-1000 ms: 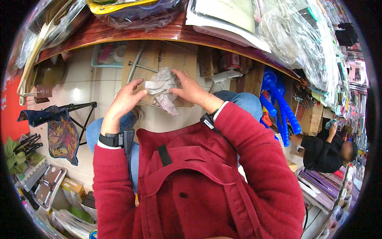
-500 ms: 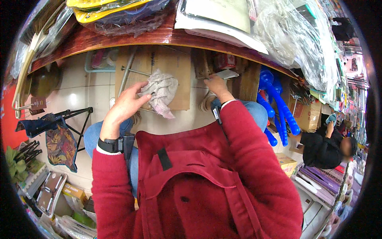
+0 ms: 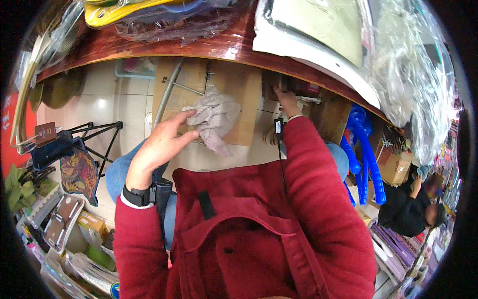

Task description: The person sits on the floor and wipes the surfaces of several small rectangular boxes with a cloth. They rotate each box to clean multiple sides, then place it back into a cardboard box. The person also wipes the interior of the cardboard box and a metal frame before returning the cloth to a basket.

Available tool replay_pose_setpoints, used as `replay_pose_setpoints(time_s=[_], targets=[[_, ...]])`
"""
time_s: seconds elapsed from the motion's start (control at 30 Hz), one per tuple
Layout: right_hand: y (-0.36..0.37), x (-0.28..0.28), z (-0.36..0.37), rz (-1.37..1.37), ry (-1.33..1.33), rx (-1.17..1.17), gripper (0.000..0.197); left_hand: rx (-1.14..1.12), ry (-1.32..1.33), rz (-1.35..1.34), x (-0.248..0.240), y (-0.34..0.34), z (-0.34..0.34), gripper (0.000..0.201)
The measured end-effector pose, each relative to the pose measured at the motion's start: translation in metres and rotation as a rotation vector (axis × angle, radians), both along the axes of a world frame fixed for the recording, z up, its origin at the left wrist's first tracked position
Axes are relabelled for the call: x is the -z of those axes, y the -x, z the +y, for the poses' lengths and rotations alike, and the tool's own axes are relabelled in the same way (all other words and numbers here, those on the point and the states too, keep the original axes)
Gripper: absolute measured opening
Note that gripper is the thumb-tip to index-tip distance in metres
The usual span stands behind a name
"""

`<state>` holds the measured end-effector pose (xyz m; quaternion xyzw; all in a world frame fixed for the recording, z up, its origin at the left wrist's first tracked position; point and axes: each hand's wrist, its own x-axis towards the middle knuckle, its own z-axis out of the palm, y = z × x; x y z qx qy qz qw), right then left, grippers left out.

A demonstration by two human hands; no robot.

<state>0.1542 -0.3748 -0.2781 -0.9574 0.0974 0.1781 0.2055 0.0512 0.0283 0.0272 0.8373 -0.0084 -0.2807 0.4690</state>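
My left hand (image 3: pixel 167 142) is open, thumb and fingers spread, at the left edge of a crumpled grey-white cloth (image 3: pixel 215 115). Its fingertips reach the cloth's edge; I cannot tell whether they press on it. The cloth lies over part of a metal tube frame (image 3: pixel 172 89), above a flat cardboard sheet (image 3: pixel 247 119). Under the table, my right hand (image 3: pixel 287 101) reaches toward a dark recess beside a brown box (image 3: pixel 331 117). A finger there is stretched out and the others are partly hidden. A white flat item (image 3: pixel 309 100) lies just right of it.
The reddish wooden table edge (image 3: pixel 199 52) arches over both hands, with plastic-wrapped goods (image 3: pixel 318 30) on top. Blue inflated-looking tubes (image 3: pixel 366 164) stand at the right. A folding stool (image 3: pixel 79 169) is at the left. Farther right sits a person in black (image 3: pixel 403 209).
My right hand has moved away from the white item and farther under the table. The left hand stays by the cloth, its fingers more spread. The view has shifted slightly.
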Motion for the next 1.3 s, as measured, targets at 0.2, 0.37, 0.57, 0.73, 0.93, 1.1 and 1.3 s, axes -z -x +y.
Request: replay_pose_setpoints(time_s=[0.2,0.37,0.57,0.73,0.93,1.1,1.3], targets=[[-0.018,-0.019,-0.010,0.131,0.501,-0.507,0.043,0.011,0.002,0.013,-0.002,-0.001,0.002,0.052],[-0.027,-0.022,0.002,0.093,0.475,-0.333,0.043,0.019,-0.007,0.015,-0.006,-0.002,0.002,0.052],[-0.048,-0.003,0.012,-0.041,0.220,-0.183,0.044,0.019,-0.035,0.009,-0.007,-0.002,0.002,0.052],[-0.067,0.001,0.022,0.074,-0.004,-0.036,0.045,0.021,-0.009,0.006,-0.005,-0.003,0.004,0.052],[-0.053,-0.018,0.030,0.287,-0.331,0.175,0.048,0.030,-0.023,0.003,-0.006,0.001,0.005,0.053],[-0.017,-0.026,0.028,0.288,-0.409,0.114,0.051,0.004,0.032,0.025,-0.003,0.000,0.001,0.053],[0.016,-0.049,0.041,0.063,-0.182,0.193,0.041,0.027,0.003,0.046,0.003,-0.003,0.005,0.052]])
